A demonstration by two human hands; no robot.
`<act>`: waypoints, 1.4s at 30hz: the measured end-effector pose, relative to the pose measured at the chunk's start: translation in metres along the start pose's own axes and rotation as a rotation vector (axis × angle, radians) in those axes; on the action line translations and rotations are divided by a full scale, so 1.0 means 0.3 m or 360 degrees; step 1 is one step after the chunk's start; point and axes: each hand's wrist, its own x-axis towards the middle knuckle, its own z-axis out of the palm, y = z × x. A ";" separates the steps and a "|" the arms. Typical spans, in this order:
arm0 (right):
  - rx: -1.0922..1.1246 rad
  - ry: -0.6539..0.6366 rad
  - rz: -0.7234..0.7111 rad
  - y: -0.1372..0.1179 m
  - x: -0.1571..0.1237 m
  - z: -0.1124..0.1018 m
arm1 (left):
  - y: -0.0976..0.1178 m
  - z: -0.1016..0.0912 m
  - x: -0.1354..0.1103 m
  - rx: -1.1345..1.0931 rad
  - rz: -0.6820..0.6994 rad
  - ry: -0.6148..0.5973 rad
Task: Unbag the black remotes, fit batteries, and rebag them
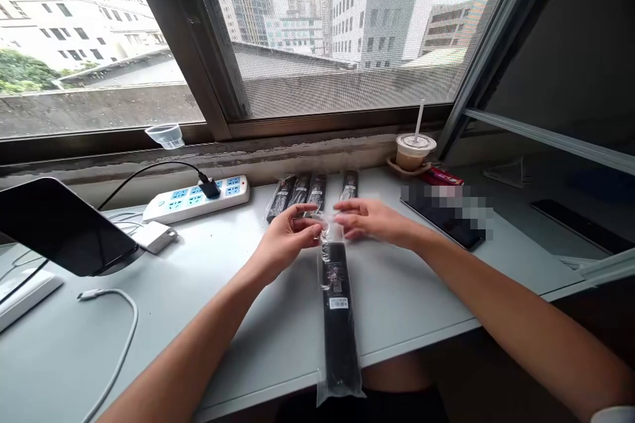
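Note:
A long, flat black item (338, 337) with a white barcode label lies in a clear plastic bag (335, 232), its near end jutting past the desk's front edge. My left hand (290, 238) pinches the far left corner of that bag between thumb and fingers. On the opposite corner is my right hand (370, 221), fingers curled in against the plastic; its thumb is hidden. Just beyond my hands, three similar bagged black items (299, 192) lie side by side, and another bagged black item (349, 185) lies apart to their right.
A white power strip (198, 198) with a black plug stands at the back left, near a tablet (64, 228) and a white cable (131, 324). A lidded drink cup (415, 152) with a straw is at the back right, behind a dark phone-like device (446, 215).

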 end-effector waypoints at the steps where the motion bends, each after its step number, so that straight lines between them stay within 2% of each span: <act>1: 0.0005 -0.0133 0.0079 0.001 -0.002 0.002 | 0.001 0.001 0.001 -0.0033 0.0025 0.0030; 3: -0.0010 -0.0309 0.0149 0.006 -0.006 0.003 | 0.002 0.001 0.004 -0.0070 0.0047 0.0108; 4: -0.0013 -0.0325 0.0150 0.009 -0.007 0.002 | 0.003 0.000 0.004 -0.0071 0.0035 0.0144; 6: 0.0019 -0.0272 0.0129 0.015 -0.006 -0.003 | 0.005 -0.003 0.004 -0.0034 -0.0047 0.0122; 10: 0.0113 -0.0167 0.0082 0.022 -0.001 -0.009 | 0.006 -0.011 0.001 0.0046 -0.0190 -0.0084; 16: 0.0066 -0.0181 0.0141 0.013 -0.006 -0.004 | 0.009 -0.021 -0.001 -0.0043 -0.0166 -0.0098; 23: 0.0196 -0.0068 -0.0067 0.008 0.000 0.018 | 0.009 -0.025 0.001 -0.0182 -0.0013 -0.0189; 28: 0.0098 0.0017 -0.0119 -0.007 -0.007 0.019 | 0.010 -0.016 -0.005 -0.0204 -0.0089 -0.0306; 32: 0.0072 -0.0013 -0.0145 -0.016 -0.015 0.012 | 0.013 -0.005 -0.017 0.0057 -0.0092 -0.0240; 38: 0.0017 0.0096 -0.0161 -0.016 -0.008 0.007 | 0.025 -0.003 -0.016 0.0152 -0.0065 -0.0260; 42: 0.0192 0.0386 -0.0363 -0.035 0.006 -0.039 | 0.071 -0.003 0.059 0.0384 0.0078 0.0024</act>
